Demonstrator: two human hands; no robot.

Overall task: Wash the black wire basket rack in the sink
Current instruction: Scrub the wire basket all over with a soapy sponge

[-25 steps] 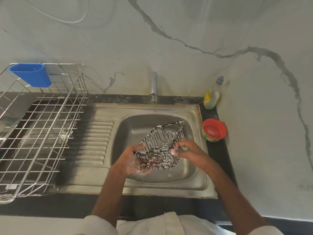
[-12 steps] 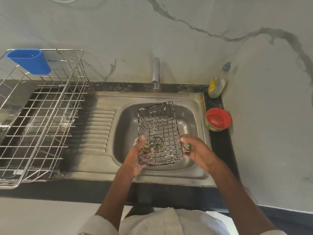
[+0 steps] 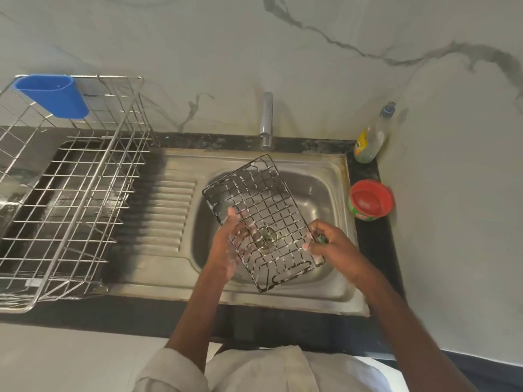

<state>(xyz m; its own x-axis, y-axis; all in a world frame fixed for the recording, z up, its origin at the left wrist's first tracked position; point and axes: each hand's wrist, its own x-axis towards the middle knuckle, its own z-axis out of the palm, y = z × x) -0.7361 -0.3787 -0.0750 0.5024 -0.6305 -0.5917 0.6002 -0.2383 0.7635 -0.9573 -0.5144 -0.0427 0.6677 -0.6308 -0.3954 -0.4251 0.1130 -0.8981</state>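
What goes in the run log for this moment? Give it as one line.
stage: scrubbing | black wire basket over sink | left hand flat under it | right hand pinches edge, green scrubber | tap dry

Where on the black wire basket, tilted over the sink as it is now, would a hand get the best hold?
Probably the long side rims. The black wire basket is held flat-on over the sink, its long sides facing left and right, so a hand can come in from either side. The left hand already supports the left edge; the right hand has its grip on the right rim.
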